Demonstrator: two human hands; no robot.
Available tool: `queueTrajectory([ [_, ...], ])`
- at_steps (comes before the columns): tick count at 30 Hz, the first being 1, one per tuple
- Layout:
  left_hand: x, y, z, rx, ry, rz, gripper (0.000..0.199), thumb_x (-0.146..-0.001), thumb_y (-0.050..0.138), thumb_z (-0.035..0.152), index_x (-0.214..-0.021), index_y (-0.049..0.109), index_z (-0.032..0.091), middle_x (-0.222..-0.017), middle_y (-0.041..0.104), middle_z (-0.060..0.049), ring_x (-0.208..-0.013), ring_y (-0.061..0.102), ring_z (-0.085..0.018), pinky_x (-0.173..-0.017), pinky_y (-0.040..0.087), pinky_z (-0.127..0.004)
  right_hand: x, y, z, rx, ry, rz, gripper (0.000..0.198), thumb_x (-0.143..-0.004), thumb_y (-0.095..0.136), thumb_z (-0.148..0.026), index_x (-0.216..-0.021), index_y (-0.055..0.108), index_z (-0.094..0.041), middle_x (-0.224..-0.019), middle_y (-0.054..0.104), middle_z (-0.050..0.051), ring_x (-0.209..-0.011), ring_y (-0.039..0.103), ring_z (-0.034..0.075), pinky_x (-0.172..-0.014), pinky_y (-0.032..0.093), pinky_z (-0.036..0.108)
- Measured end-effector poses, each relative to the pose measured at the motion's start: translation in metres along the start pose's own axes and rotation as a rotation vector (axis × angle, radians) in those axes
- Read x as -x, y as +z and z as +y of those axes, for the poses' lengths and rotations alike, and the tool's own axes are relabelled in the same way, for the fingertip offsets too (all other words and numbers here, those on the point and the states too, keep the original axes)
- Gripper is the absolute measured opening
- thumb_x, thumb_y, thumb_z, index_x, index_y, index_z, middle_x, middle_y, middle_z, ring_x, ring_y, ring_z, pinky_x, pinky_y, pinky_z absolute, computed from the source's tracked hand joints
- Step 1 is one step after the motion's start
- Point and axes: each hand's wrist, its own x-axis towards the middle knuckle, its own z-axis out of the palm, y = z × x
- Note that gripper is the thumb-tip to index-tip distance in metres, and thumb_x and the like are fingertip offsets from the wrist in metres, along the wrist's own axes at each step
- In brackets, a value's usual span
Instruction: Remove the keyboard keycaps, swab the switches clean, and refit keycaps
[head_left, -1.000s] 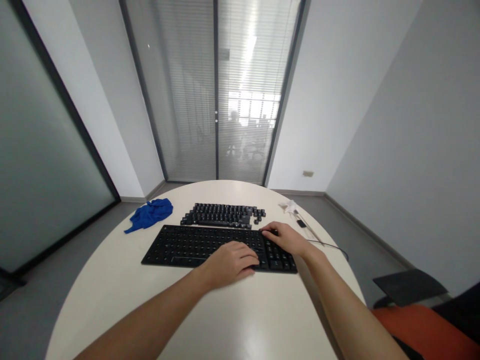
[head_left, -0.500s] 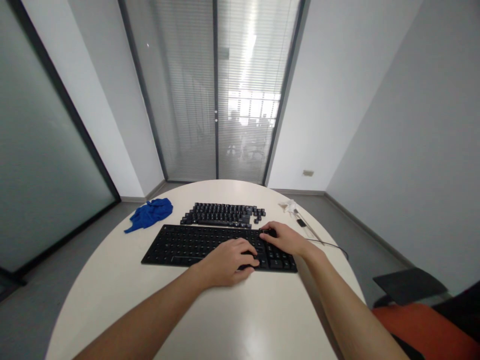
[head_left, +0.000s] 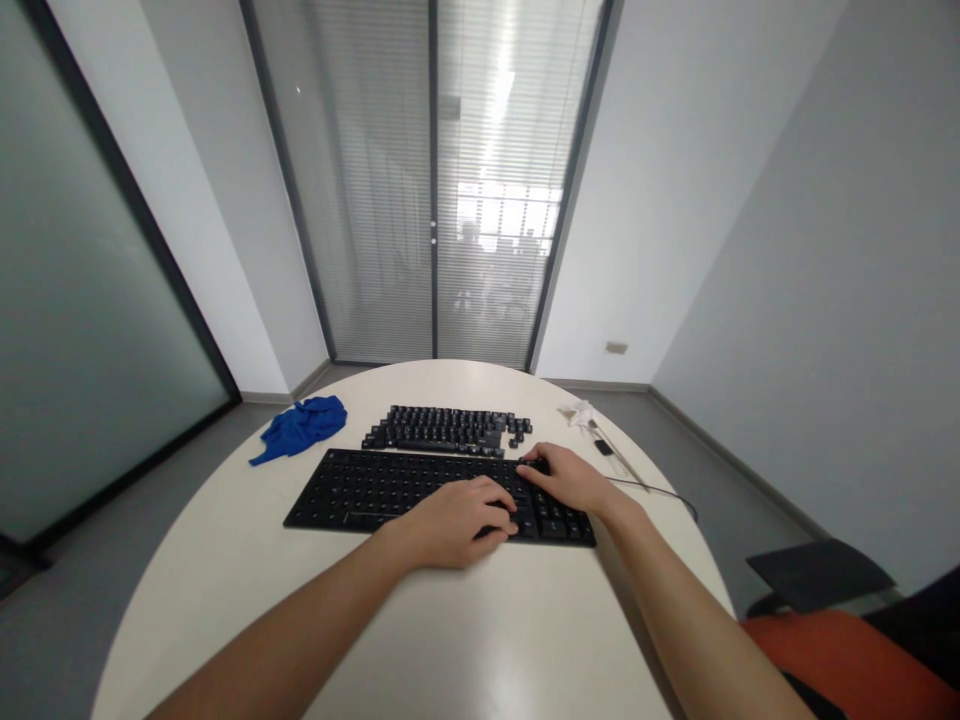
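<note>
A black keyboard lies on the table, its left and middle parts stripped of keycaps, while caps still sit on its right end. My left hand rests over the lower right-middle of it, fingers bent and a little apart against the keys. At the back edge, my right hand has thumb and fingers drawn close together over the keyboard. Whatever is between those fingertips is too small and dark to make out. Just behind the keyboard, loose black keycaps lie in keyboard order, with several more at their right end.
A crumpled blue cloth lies on the left of the round white table. To the right are white tissue, a thin stick, a small black piece and the cable. An orange chair stands at right.
Both hands stay nearly in place on the keyboard. The fingers of my left hand have shifted very slightly; the loose keycaps and the cloth look unchanged.
</note>
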Motion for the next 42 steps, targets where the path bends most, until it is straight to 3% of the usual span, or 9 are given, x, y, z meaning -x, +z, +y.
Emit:
queueTrajectory([
  [6, 0.003, 0.005, -0.005, 0.017, 0.017, 0.026, 0.018, -0.089, 0.06, 0.019, -0.102, 0.072, 0.021, -0.117, 0.067, -0.007, -0.11, 0.059, -0.022, -0.098, 0.049, -0.036, -0.002, 0.004, -0.007, 0.062, 0.024, 0.04, 0.03, -0.092, 0.057, -0.049, -0.094, 0.068, -0.021, -0.095, 0.073, 0.008, -0.087, 0.066, 0.024, -0.078, 0.048, 0.034],
  [9, 0.007, 0.009, -0.007, 0.037, 0.02, 0.045, 0.02, -0.088, 0.061, 0.02, -0.105, 0.071, 0.021, -0.119, 0.066, -0.007, -0.111, 0.058, -0.022, -0.1, 0.049, -0.037, -0.004, 0.008, -0.01, 0.136, -0.017, 0.093, 0.029, -0.094, 0.054, -0.047, -0.094, 0.068, -0.021, -0.1, 0.07, 0.009, -0.092, 0.064, 0.024, -0.084, 0.048, 0.035],
  [14, 0.009, 0.012, -0.008, 0.094, -0.002, 0.087, 0.022, -0.087, 0.06, 0.019, -0.107, 0.069, 0.021, -0.117, 0.068, -0.007, -0.111, 0.059, -0.022, -0.101, 0.049, -0.038, -0.008, 0.012, -0.012, 0.209, -0.154, 0.173, 0.028, -0.095, 0.053, -0.04, -0.104, 0.068, -0.019, -0.124, 0.065, 0.012, -0.112, 0.057, 0.027, -0.101, 0.042, 0.042],
  [19, 0.009, 0.01, -0.007, 0.164, -0.027, 0.112, 0.022, -0.087, 0.06, 0.018, -0.107, 0.069, 0.019, -0.113, 0.07, -0.008, -0.112, 0.061, -0.021, -0.103, 0.048, -0.036, -0.009, 0.014, -0.007, 0.232, -0.159, 0.116, 0.032, -0.097, 0.051, -0.044, -0.106, 0.073, -0.023, -0.141, 0.058, 0.008, -0.126, 0.046, 0.031, -0.107, 0.036, 0.053],
  [24, 0.009, 0.01, -0.007, 0.187, -0.073, 0.141, 0.022, -0.088, 0.059, 0.017, -0.109, 0.067, 0.02, -0.111, 0.07, -0.007, -0.109, 0.062, -0.021, -0.102, 0.048, -0.037, -0.01, 0.017, -0.003, 0.228, -0.133, 0.06, 0.037, -0.098, 0.046, -0.049, -0.108, 0.074, -0.027, -0.141, 0.059, 0.005, -0.129, 0.041, 0.034, -0.104, 0.037, 0.057],
  [42, 0.005, 0.011, -0.012, 0.319, -0.266, 0.294, 0.018, -0.094, 0.052, 0.019, -0.099, 0.069, 0.018, -0.101, 0.072, -0.006, -0.098, 0.064, -0.019, -0.093, 0.049, -0.034, -0.01, 0.015, 0.0, 0.188, -0.166, 0.105, 0.039, -0.099, 0.046, -0.047, -0.104, 0.076, -0.022, -0.117, 0.069, 0.011, -0.114, 0.054, 0.028, -0.102, 0.041, 0.046],
])
